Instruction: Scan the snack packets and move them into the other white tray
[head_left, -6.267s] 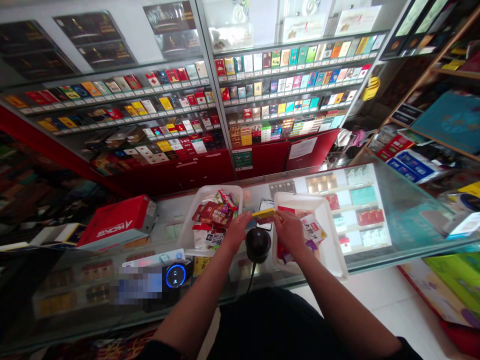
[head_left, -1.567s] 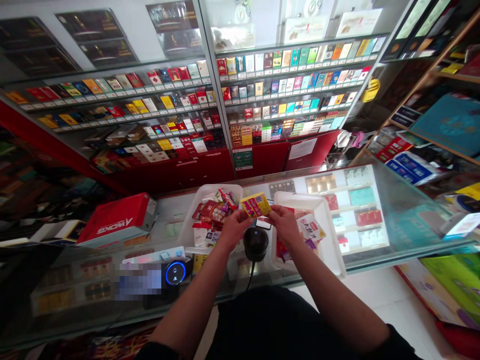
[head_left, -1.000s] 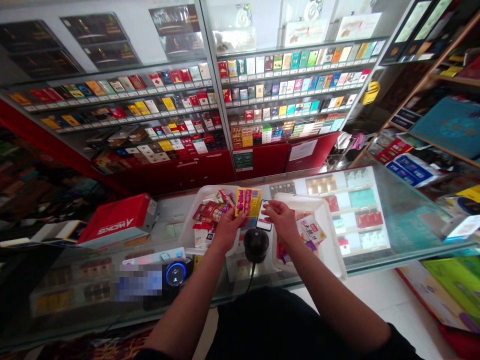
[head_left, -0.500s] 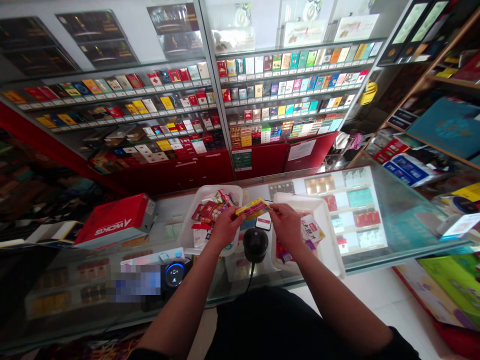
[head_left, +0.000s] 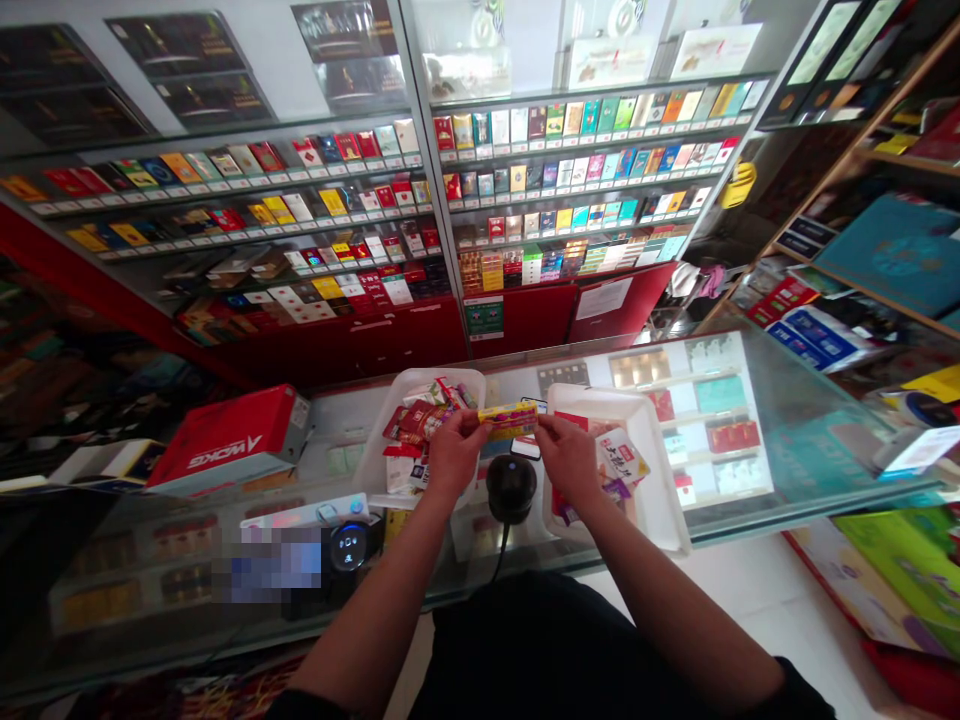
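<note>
Between my two hands is a small yellow and pink snack packet [head_left: 510, 420], stretched level and tilted so its face looks narrow. My left hand [head_left: 456, 450] pinches its left end, and my right hand [head_left: 566, 455] pinches the right end. Beneath it, partly covered, a phone [head_left: 526, 446] with a lit screen lies on the counter. Just nearer to me stands a black round-headed scanner [head_left: 511, 488] on a cable. A white tub [head_left: 369, 455] with several snack packets sits beside my left hand. Under my right hand is a white tray [head_left: 667, 500] holding a few more packets.
The glass counter [head_left: 810, 440] shows boxed goods through its top. At the left lie a red box [head_left: 229, 440] and a payment device with a round display [head_left: 349, 546]. Behind the counter, shelves hold rows of cigarette packs [head_left: 577, 170]. Green cartons [head_left: 907, 570] stand at lower right.
My right hand let go of the packet about a second ago while my left showed it flat, then gripped it again. The packet has since tilted and levelled. Tub and tray contents look unchanged.
</note>
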